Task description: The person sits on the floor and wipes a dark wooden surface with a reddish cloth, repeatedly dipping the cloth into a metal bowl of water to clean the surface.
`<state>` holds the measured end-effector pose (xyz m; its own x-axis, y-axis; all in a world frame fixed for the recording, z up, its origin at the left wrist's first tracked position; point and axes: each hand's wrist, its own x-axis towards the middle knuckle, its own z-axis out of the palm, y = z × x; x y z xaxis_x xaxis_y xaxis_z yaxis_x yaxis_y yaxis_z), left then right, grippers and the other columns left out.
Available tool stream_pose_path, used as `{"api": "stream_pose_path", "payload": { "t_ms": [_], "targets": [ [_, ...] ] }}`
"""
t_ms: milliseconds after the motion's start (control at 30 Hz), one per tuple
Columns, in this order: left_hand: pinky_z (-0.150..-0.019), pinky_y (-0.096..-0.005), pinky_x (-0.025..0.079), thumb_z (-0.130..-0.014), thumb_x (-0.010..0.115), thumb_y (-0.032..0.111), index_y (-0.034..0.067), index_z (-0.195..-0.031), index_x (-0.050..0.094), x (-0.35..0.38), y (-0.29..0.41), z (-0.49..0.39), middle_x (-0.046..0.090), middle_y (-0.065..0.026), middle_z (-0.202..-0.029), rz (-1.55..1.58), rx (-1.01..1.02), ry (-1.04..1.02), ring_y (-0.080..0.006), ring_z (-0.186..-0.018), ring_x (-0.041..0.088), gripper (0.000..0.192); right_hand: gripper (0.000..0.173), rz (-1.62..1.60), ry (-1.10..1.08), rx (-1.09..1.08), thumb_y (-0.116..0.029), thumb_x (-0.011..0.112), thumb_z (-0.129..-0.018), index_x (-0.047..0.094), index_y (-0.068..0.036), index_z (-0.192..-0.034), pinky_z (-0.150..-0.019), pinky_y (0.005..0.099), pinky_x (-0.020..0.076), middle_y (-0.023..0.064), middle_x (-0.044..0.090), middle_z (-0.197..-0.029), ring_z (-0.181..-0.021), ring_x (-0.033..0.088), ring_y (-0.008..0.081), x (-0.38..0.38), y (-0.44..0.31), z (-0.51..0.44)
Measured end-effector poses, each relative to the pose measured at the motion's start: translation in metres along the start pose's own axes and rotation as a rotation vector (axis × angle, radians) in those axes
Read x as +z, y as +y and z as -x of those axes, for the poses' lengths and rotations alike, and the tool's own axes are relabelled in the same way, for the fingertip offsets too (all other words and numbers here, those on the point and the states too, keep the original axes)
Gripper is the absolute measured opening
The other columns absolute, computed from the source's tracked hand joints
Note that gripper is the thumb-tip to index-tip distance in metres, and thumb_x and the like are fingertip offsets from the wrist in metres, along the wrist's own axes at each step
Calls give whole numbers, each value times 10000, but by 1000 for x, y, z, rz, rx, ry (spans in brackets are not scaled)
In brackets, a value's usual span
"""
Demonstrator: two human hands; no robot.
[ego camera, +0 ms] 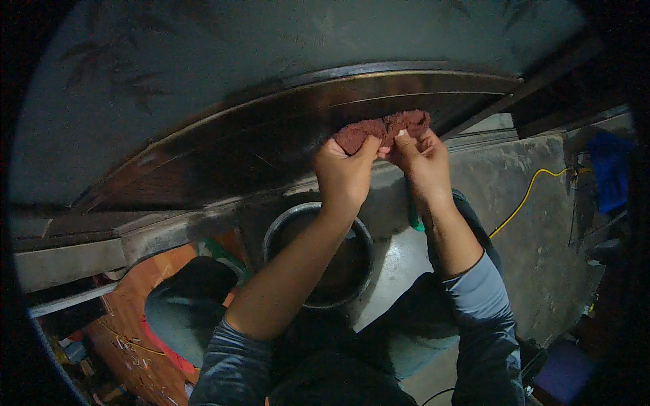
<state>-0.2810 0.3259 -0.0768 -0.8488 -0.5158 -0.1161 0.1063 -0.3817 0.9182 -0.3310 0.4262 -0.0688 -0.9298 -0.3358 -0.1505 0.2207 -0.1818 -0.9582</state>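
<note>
My left hand [345,170] and my right hand [424,165] both grip a reddish-brown cloth [360,134], thumbs on top and close together. Bunched between the fingers, the cloth is held up in front of a dark wooden panel [244,157]; whether it touches the wood I cannot tell. Below my forearms a round metal basin [369,238] stands on the floor between my legs, partly hidden by my left forearm. Its inside looks dark.
Above the panel is a grey-green surface [325,35] with dark leaf patterns. A yellow cord [525,195] runs across the concrete floor [528,243] to my right, near a blue item [609,170]. On the left lies an orange-brown board [122,345] strewn with small scraps.
</note>
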Motion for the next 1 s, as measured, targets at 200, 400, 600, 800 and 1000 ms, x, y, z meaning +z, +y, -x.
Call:
{"api": "stream_pose_path", "payload": {
  "t_ms": [200,400,600,800,1000],
  "targets": [
    [-679,-246,506,-812,592,47,13,-935,630,-12,-43,-4,656,-57,-853,25,-90,30,-125,-743,625,133,127,75,21,47,-23,493,-893,529,14,-1008,-691,254,506,74,625,-833,-744,598,126,-16,37,-6],
    [-697,-270,510,-817,611,79,16,-956,621,-27,-84,-12,646,-57,-896,-92,-190,87,-134,-775,621,153,155,265,31,38,-29,493,-889,524,14,-1034,-739,296,518,95,613,-926,-807,608,165,-34,87,-22],
    [-697,-281,513,-800,632,74,20,-971,615,-37,-112,-21,627,-56,-945,-13,-448,176,-139,-810,604,180,176,273,26,317,-36,501,-868,537,4,-1035,-727,322,538,104,605,-967,-828,619,199,-46,120,-39],
    [-708,-272,505,-827,624,133,39,-1003,606,-22,-85,-12,623,-42,-970,-23,-339,126,-122,-838,591,200,175,228,94,254,-80,530,-869,549,-3,-1025,-711,298,507,96,610,-938,-809,602,184,-36,89,-32],
    [-814,-307,479,-894,546,193,57,-1109,556,25,-21,-1,605,-47,-1047,-18,-153,-161,-137,-942,583,254,180,47,184,-25,-166,557,-887,555,-6,-969,-696,244,442,66,616,-877,-784,557,106,-39,14,-11]
  ]
}}
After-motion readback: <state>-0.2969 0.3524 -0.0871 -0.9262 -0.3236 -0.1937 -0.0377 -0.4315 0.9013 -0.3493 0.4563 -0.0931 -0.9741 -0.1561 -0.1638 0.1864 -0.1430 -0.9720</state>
